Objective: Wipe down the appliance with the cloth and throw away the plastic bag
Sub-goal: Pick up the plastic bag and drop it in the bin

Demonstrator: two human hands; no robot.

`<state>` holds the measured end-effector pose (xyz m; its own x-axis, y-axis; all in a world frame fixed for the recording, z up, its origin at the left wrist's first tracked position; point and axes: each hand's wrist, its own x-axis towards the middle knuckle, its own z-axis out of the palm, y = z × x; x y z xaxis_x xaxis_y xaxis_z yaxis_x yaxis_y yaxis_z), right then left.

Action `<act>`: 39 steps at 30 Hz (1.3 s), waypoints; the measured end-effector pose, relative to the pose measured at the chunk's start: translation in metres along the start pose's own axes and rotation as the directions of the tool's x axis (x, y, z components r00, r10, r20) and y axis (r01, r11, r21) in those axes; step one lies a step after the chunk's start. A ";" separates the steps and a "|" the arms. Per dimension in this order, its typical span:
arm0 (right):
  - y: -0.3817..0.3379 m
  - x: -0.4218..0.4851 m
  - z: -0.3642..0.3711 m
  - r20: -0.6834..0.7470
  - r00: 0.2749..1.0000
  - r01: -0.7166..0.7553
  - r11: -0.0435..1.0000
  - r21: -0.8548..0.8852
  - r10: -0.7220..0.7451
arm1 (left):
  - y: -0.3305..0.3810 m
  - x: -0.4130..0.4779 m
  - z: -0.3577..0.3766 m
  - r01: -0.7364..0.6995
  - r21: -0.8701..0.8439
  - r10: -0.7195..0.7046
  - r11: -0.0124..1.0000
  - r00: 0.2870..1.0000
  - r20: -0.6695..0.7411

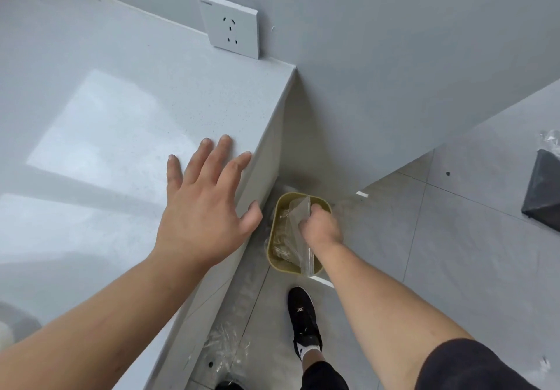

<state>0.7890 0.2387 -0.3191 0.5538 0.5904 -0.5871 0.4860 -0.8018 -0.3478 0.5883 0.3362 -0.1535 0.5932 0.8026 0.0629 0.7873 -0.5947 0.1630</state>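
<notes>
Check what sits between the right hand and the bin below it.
Only the clear plastic bag: the right hand grips it over the opening of the yellow bin. The head view shows this.

Home kitchen: speckled countertop [121, 110], wall socket [231, 26], tiled floor [454, 253].

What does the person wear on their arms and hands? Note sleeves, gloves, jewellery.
The left hand and right hand are bare: no gloves, rings, watch or bracelet visible. Both forearms are uncovered. A dark short sleeve covers the right upper arm; no sleeve shows on the left arm.
</notes>
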 end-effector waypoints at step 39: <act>-0.036 -0.108 -0.138 -0.111 0.844 0.449 0.805 -0.388 -0.524 | 0.014 -0.007 -0.068 0.079 -0.042 -0.067 0.996 0.968 0.240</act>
<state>0.8048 0.2168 -0.1419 0.2884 0.9289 -0.2321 0.9018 -0.3450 -0.2601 0.5838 0.3249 -0.0849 0.5623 0.8056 -0.1867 0.8240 -0.5269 0.2083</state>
